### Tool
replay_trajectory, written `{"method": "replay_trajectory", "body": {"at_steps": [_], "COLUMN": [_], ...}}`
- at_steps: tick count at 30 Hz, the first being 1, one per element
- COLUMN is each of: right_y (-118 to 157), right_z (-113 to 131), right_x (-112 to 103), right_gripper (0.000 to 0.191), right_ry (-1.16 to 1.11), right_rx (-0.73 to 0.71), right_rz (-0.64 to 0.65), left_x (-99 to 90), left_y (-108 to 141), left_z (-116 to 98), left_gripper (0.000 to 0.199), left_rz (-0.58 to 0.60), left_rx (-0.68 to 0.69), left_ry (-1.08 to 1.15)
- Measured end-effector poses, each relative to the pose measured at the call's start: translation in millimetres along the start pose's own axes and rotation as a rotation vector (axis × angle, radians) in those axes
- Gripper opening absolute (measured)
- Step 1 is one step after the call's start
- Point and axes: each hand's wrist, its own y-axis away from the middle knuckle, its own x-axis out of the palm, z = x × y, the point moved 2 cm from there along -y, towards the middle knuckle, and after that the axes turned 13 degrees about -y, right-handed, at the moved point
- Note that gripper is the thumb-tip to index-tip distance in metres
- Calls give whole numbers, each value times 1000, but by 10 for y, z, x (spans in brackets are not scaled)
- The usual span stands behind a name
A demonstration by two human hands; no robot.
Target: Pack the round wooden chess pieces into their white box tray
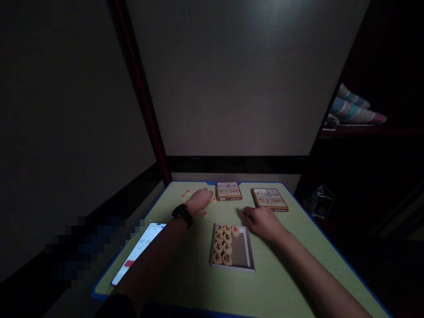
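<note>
My left hand (199,200), with a dark watch on the wrist, reaches to the far left part of the table. Its fingers are bent together beside a Chinese chess piece (213,199); whatever they hold is hidden. Nearer me lies a red-marked chess piece (204,214). My right hand (263,221) rests at the right with curled fingers, their contents hidden. Between my forearms lies an open shallow box (243,267). Black-marked pieces (227,248) fill two columns at its left, and one red-marked piece (235,230) starts a third at the top.
Two flat printed boxes, a middle one (229,191) and a right one (270,198), lie at the far side. More red-marked pieces (184,195) are beyond my left hand. A lit phone (139,249) lies by the left edge of the blue-rimmed table (274,282). A wall rises behind.
</note>
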Motion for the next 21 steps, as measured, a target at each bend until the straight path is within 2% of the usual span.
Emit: {"method": "replay_trajectory", "body": {"at_steps": [4, 10, 14, 21], "right_y": [6, 1, 2, 0], "right_z": [11, 11, 4, 7], "right_x": [-4, -6, 6, 9], "right_gripper": [26, 25, 24, 23], "right_ry": [-4, -10, -9, -25], "right_rx": [-11, -15, -14, -24], "right_rz": [-9, 4, 13, 11], "left_x": [-44, -150, -106, -54], "left_y": [33, -37, -104, -99], "left_z": [30, -25, -67, -68], "left_gripper": [27, 26, 27, 27], "left_rz": [-7, -93, -99, -117], "left_rx": [19, 79, 103, 34], "left_ry": [12, 111, 183, 225]}}
